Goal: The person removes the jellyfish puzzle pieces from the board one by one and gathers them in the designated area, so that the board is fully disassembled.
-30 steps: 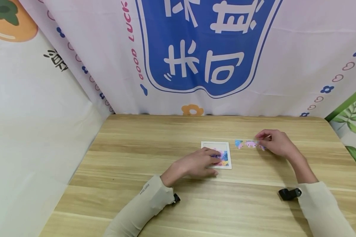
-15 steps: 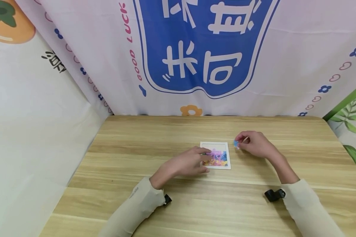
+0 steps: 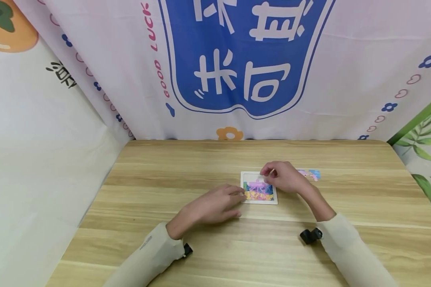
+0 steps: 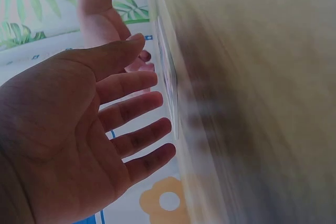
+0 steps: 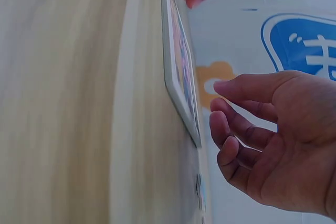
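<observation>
A small picture puzzle in a white frame lies on the table. A pink, blue and yellow picture fills its lower part, with a pale strip along the top. My left hand lies at the frame's left edge, fingers extended in the left wrist view. Over the frame's upper right corner hovers my right hand. In the right wrist view its thumb and fingers bend loosely, and no piece shows between them. Loose pink and blue puzzle pieces lie right of the frame, partly behind that hand.
Everything rests on a light wood-grain table. A printed curtain hangs behind its far edge, with a white cloth along the left. Small black devices sit at both sleeve cuffs.
My right hand has swept left from the loose pieces to the frame's upper right corner. My left hand has drawn back left, off the picture to the frame's edge.
</observation>
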Action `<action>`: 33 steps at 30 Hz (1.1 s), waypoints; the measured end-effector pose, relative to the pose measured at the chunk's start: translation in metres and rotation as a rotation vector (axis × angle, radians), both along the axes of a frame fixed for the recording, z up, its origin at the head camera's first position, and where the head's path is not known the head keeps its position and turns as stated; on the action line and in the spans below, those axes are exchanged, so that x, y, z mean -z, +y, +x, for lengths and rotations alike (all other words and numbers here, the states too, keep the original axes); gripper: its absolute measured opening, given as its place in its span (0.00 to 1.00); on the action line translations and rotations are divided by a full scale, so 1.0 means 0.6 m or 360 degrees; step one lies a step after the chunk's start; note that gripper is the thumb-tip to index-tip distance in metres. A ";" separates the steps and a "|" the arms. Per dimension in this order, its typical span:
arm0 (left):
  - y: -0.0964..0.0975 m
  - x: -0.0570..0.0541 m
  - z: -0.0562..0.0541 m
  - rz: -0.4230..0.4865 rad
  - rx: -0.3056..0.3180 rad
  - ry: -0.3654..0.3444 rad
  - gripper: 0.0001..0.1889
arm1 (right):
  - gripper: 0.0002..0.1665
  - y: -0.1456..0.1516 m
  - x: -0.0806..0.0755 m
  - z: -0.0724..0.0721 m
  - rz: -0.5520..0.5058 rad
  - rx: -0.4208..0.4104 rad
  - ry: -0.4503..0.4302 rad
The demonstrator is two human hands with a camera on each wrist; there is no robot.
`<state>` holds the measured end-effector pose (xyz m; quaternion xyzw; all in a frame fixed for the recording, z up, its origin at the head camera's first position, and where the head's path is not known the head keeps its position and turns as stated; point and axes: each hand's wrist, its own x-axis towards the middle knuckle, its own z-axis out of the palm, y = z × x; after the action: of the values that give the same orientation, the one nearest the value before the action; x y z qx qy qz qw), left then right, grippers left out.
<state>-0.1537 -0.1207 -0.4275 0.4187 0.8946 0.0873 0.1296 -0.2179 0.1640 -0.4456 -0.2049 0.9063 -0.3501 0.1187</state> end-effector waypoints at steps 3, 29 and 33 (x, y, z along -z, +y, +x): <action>-0.002 0.001 0.004 -0.0008 0.0015 -0.0001 0.29 | 0.09 -0.017 -0.002 0.001 -0.0001 -0.0018 -0.0036; -0.003 0.010 0.010 -0.0084 -0.0002 -0.0139 0.32 | 0.16 -0.075 0.008 0.023 -0.0010 -0.0099 -0.0072; -0.002 0.010 0.009 -0.0081 -0.0004 -0.0141 0.32 | 0.18 -0.076 0.007 0.021 -0.0018 -0.0090 -0.0066</action>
<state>-0.1482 -0.1221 -0.4337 0.4098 0.8905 0.0832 0.1796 -0.2051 0.1186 -0.4497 -0.2237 0.8956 -0.3558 0.1460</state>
